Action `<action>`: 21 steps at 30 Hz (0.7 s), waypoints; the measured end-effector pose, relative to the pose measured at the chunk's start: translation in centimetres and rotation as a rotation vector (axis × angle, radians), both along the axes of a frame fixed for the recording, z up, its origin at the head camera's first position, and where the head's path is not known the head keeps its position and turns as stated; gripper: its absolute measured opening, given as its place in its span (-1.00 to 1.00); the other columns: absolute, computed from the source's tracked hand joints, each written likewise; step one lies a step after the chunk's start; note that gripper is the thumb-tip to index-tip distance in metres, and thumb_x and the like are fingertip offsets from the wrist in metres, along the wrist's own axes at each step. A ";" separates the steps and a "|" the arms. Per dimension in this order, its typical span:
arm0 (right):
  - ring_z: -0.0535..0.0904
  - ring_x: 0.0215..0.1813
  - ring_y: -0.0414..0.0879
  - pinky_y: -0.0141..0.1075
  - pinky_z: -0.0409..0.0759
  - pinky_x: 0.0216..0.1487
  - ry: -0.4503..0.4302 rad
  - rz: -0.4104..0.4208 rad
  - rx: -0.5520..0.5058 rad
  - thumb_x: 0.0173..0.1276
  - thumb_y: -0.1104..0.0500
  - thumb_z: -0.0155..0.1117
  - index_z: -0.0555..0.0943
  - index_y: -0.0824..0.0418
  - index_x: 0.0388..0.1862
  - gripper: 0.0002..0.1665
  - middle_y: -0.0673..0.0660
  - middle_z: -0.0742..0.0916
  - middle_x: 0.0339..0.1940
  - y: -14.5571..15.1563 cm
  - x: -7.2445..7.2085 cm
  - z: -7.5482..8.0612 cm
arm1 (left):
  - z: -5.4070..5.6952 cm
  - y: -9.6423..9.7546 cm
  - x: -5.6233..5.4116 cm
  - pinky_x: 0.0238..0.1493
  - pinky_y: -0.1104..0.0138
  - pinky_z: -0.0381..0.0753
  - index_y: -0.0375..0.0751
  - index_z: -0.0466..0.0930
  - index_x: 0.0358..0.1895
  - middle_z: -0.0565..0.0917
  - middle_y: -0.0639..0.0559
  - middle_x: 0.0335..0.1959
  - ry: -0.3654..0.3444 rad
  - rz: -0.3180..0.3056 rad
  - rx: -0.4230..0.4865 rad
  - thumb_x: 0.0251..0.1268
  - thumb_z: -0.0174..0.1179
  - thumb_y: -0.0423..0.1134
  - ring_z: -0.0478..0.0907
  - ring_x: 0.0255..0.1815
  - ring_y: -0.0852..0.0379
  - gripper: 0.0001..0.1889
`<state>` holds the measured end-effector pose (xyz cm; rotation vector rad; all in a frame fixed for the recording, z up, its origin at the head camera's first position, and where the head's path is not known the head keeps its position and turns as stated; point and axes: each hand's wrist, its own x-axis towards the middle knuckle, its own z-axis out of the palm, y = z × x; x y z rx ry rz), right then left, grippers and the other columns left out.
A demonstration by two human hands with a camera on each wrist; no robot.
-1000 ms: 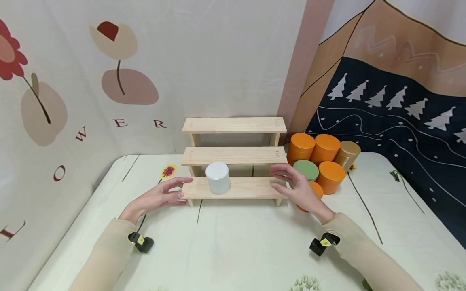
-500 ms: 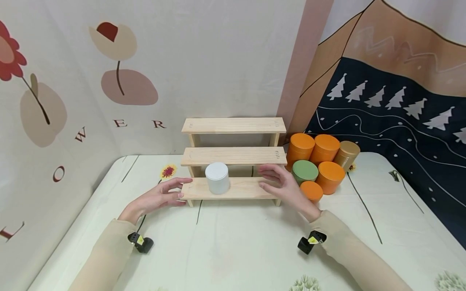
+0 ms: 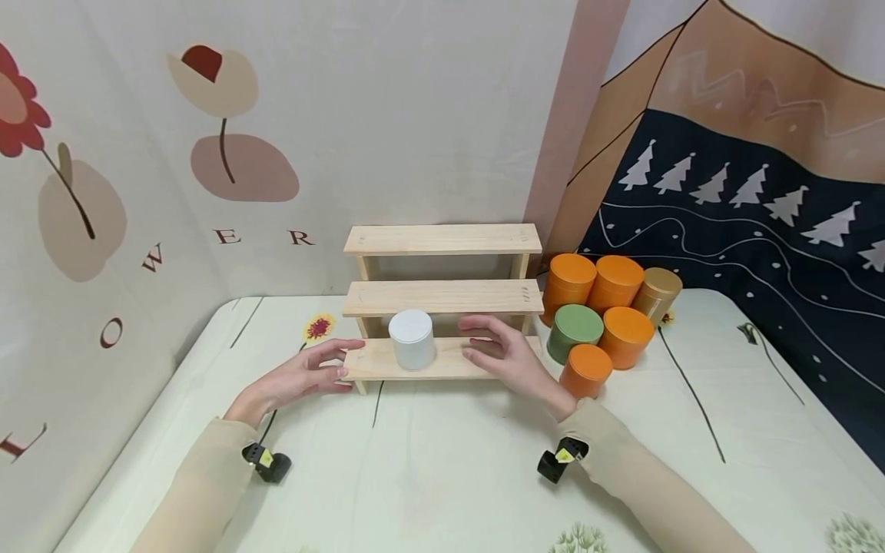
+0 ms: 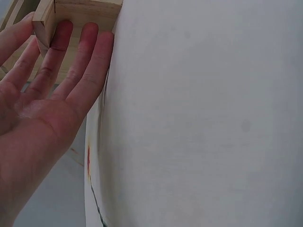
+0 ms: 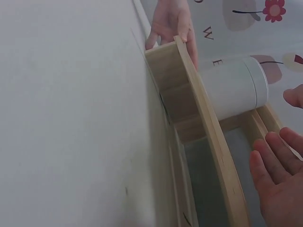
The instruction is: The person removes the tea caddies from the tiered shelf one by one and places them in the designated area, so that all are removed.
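Note:
A three-step wooden display rack [image 3: 442,297] stands on the cloth. On its lowest step, left of the middle, sits an upright white lidded jar [image 3: 412,342]. My left hand [image 3: 299,378] holds the left end of that step. In the left wrist view, its thumb lies at the plank's corner and the other fingers reach round the end piece [image 4: 43,26]. Over the right part of the same step is my right hand [image 3: 510,357], fingers loosely spread and holding nothing. A gap separates it from the white jar [image 5: 232,90] in the right wrist view.
Right of the rack stand several orange canisters [image 3: 628,336], a green one [image 3: 575,330] and a gold one [image 3: 657,294], close together. Printed cloth [image 3: 442,461] covers the table, and a hanging cloth [image 3: 415,107] forms the backdrop behind the rack.
My right hand has moved left along the lowest step, from its right end towards the white jar, uncovering the green and front orange canisters. The left hand stays at the rack's left end.

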<state>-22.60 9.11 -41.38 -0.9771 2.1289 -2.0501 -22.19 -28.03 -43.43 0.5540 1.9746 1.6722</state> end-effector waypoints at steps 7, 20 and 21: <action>0.42 0.23 0.29 -0.16 0.44 0.25 0.002 0.034 0.016 0.35 0.43 0.22 0.41 0.43 0.26 -0.50 0.39 0.50 0.22 -1.3 -0.2 0.5 | -0.1 -0.1 -0.1 0.13 0.07 0.52 -0.33 0.14 0.44 0.29 -0.31 0.14 0.008 -0.001 -0.006 0.44 0.06 -0.40 0.50 0.10 -0.03 -0.44; 0.42 0.29 0.14 -0.07 0.37 0.31 -0.046 0.118 0.102 0.37 0.37 0.23 0.26 0.33 0.42 -0.33 0.28 0.44 0.33 -3.3 -0.7 1.2 | 0.2 0.1 0.1 0.13 0.07 0.52 -0.33 0.13 0.45 0.27 -0.35 0.16 0.006 0.005 -0.017 0.45 0.06 -0.38 0.48 0.12 -0.02 -0.43; 0.42 0.30 0.12 -0.08 0.37 0.32 -0.047 0.116 0.114 0.36 0.36 0.24 0.26 0.31 0.43 -0.32 0.27 0.45 0.33 -3.4 -0.7 1.2 | 0.1 0.1 0.1 0.13 0.07 0.52 -0.33 0.13 0.45 0.26 -0.35 0.16 0.007 0.005 -0.017 0.45 0.06 -0.38 0.48 0.12 -0.02 -0.43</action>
